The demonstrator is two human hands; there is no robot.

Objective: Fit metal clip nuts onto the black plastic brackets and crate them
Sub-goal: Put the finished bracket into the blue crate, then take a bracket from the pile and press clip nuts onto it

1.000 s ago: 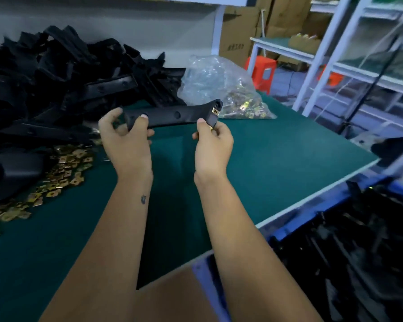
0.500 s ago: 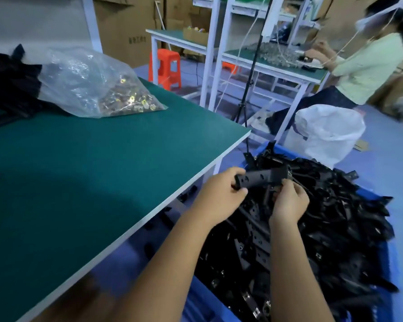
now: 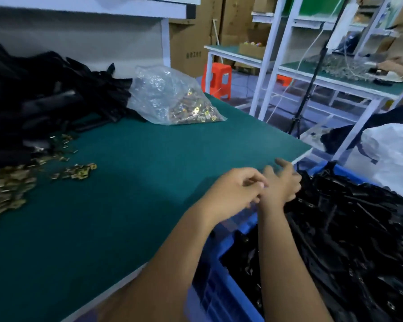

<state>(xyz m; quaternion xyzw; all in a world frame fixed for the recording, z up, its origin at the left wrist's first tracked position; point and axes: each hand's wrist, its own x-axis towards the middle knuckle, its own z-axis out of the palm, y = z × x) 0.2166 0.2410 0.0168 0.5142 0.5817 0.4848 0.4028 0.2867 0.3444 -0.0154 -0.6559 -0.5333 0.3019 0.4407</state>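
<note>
Hovering at the near corner of the green bench (image 3: 130, 182), beside the blue crate (image 3: 215, 282), both hands are recorded with nothing held.

- Left hand (image 3: 233, 194): fingers loosely curled and relaxed, gripping nothing that can be made out; motion blur noted.
- Right hand (image 3: 283, 182): fingers spread and relaxed, nothing held, partly behind the left hand, at the crate's rim.
- Crated brackets (image 3: 349, 228): black plastic, heaped to the rim of the crate.
- Unfitted brackets (image 3: 40, 108): black pile at the bench's far left.
- Loose clip nuts (image 3: 7, 189): brass-coloured, scattered on the bench's left side, just beside that pile.
- Bagged clip nuts (image 3: 172, 98): clear plastic bag, far side of the bench.

Step in hand, as judged: a return to the bench for the next bracket. It is best done by one bracket being drawn free of the pile with one hand while a single clip nut is pinched with the other, so that neither heap is scattered.

Writing: dark characters are printed on a cardboard carton (image 3: 191, 43) behind the bench; they are too blurred to be read. No brand is legible elsewhere.
</note>
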